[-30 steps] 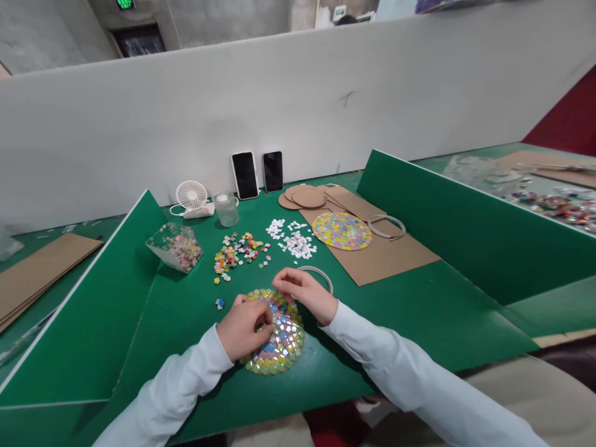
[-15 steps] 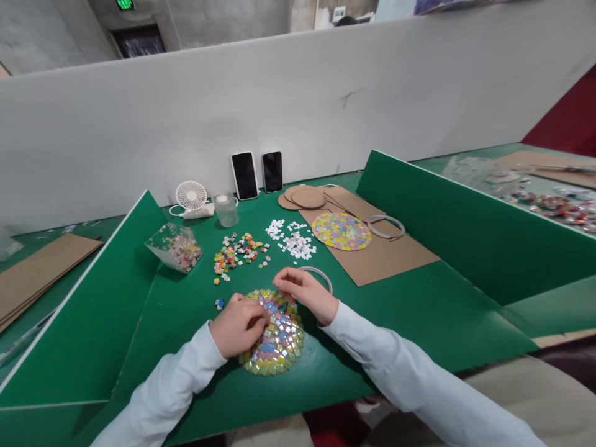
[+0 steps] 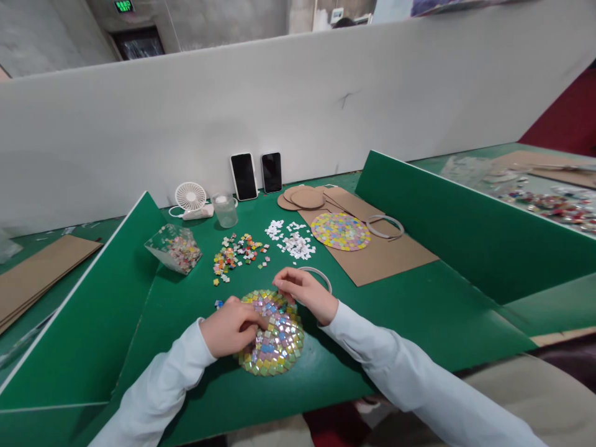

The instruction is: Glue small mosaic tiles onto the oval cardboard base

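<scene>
The near mosaic [image 3: 279,344] is yellow-green around pink and blue. The far mosaic [image 3: 341,231] mixes yellow, pink and blue; the worktop [image 3: 400,310] is green.

Hard, glossy tiles with a pearly sheen (almost like candy wrappers) face the near mosaic disc [image 3: 284,341], set on a smooth green tabletop [image 3: 354,366] with a soft shine. From that disc, matt brown cardboard [image 3: 395,254] lies at two o'clock, a clear, plastic-looking box [image 3: 161,246] at ten, a smooth white plastic-looking fan [image 3: 190,196] at eleven, and glossy black phone screens [image 3: 244,176] at twelve. The sleeves [image 3: 400,366] are pale, creased, matt cloth.
</scene>
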{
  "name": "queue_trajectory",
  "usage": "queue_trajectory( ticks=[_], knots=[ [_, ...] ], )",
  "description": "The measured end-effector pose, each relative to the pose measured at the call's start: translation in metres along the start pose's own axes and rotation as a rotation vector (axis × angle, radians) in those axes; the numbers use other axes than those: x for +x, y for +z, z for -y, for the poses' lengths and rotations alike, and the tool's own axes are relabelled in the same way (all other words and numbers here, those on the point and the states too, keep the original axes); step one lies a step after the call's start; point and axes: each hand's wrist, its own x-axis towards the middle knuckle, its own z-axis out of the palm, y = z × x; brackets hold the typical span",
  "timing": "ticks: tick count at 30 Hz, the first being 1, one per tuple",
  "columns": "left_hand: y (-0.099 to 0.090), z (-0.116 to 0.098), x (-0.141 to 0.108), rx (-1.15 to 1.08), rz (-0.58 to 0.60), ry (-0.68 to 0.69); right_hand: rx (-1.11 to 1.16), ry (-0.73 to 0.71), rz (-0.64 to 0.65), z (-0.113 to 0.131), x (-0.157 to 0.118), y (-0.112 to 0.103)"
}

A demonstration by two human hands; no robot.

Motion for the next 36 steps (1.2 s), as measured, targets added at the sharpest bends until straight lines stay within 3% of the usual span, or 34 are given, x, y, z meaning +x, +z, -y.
queue_trajectory(
  ticks=[17, 20, 23, 26, 31, 36],
  knots=[
    [-0.008, 0.004, -0.004, 0.006, 0.147, 0.029, -0.063, -0.013, 0.036, -0.003, 0.001, 0.000],
    [-0.007, 0.005, -0.003, 0.007, 0.146, 0.022, -0.246, -0.079, 0.039, -0.005, -0.001, 0.002],
    [-0.006, 0.006, -0.003, 0.019, 0.133, 0.021, -0.600, -0.244, 0.025, -0.005, -0.005, 0.005],
    [-0.004, 0.007, -0.002, 0.019, 0.104, 0.036, -0.837, -0.376, 0.093, -0.007, -0.008, 0.007],
    [-0.003, 0.007, -0.001, -0.020, 0.087, 0.046, -0.917, -0.440, 0.181, -0.013, -0.008, 0.006],
    [-0.007, 0.005, -0.001, -0.171, 0.075, -0.109, -0.967, -0.408, 0.181, -0.014, -0.008, 0.007]
  ],
)
